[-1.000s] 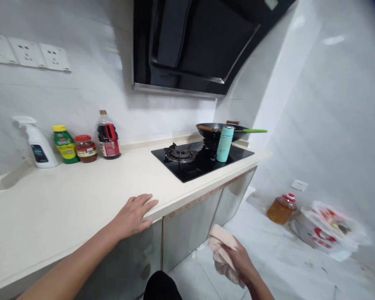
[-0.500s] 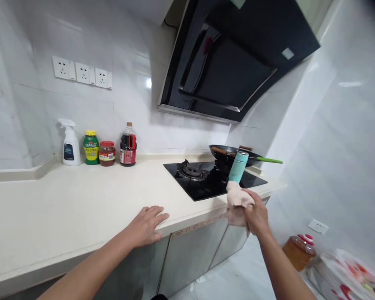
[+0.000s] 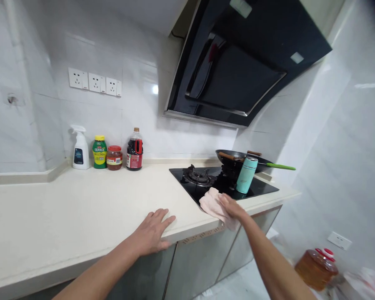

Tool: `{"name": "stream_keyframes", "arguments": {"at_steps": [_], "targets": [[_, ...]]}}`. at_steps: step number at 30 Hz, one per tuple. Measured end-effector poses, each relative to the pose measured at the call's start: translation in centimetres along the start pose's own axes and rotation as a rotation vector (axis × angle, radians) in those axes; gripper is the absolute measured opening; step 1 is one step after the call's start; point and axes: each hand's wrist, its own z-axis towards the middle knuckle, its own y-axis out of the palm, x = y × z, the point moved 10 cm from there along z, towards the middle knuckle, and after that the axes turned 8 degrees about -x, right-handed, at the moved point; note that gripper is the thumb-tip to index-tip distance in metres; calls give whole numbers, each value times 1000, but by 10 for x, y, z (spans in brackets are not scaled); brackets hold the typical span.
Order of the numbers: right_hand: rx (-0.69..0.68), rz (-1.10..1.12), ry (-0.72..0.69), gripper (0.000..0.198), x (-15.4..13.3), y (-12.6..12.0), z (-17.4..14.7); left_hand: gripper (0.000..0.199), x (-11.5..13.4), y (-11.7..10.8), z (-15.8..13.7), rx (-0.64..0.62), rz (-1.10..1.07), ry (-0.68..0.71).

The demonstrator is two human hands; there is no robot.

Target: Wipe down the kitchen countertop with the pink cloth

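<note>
My right hand (image 3: pixel 231 206) grips a pale pink cloth (image 3: pixel 213 202), which lies over the front corner of the black gas hob (image 3: pixel 256 191) and the counter's front edge. Just behind that hand, a turquoise flask (image 3: pixel 246 176) stands on the hob, apart from my fingers. My left hand (image 3: pixel 156 229) rests on the front edge of the cream countertop (image 3: pixel 112 204), its fingers spread and nothing in it.
A wok (image 3: pixel 264 166) with a green-handled utensil (image 3: pixel 281 166) sits on the rear burner under the range hood (image 3: pixel 237 71). Along the wall stand a spray bottle (image 3: pixel 81 150), a green bottle (image 3: pixel 99 153), a red-lidded jar (image 3: pixel 114 158) and a dark sauce bottle (image 3: pixel 134 151).
My right hand has moved left with the cloth, from in front of the flask down onto the hob's front corner. My left hand stays on the counter edge. The view has shifted slightly.
</note>
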Motion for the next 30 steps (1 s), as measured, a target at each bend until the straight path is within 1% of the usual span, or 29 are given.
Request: {"name": "stream_keyframes", "arguments": {"at_steps": [2,3,6,8,10,12,13,15,16,18,21,24,26,28,30], "targets": [[-45,-159,56,58,-8,29,-12,86,0,-6,-1,-26,-66,-29],[-74,-223,60,63,-15,46,-21,88,-1,-9,-1,-26,-100,-38],[-177,-343,-24,72,-49,95,-56,89,-6,-17,-2,6,-179,-65],[-234,-400,-148,72,-80,122,-82,87,-13,-16,-2,33,-204,-79],[-264,-418,-334,64,-113,145,-109,83,-19,-14,0,61,-219,-82],[-254,-351,-532,52,-142,158,-132,76,-24,-11,2,91,-221,-72],[-234,-287,-607,46,-151,160,-139,72,-26,-10,3,102,-217,-65],[-191,-162,-699,39,-156,154,-144,69,-27,-10,4,112,-206,-54],[-173,-120,-711,38,-152,148,-142,70,-28,-10,4,109,-204,-57],[-143,-86,-685,36,-132,131,-127,75,-28,-10,3,90,-208,-79],[-70,-92,-552,35,-80,91,-90,80,-24,-11,1,28,-218,-120],[25,-135,-376,39,-18,46,-52,78,-18,-9,0,-56,-223,-135],[80,-183,-258,43,19,17,-30,76,-15,-10,0,-74,-228,-136],[106,-232,-161,47,47,-10,-9,76,-12,-13,0,-69,-235,-135],[112,-277,-85,51,65,-33,11,77,-10,-15,-1,-70,-244,-131]]}}
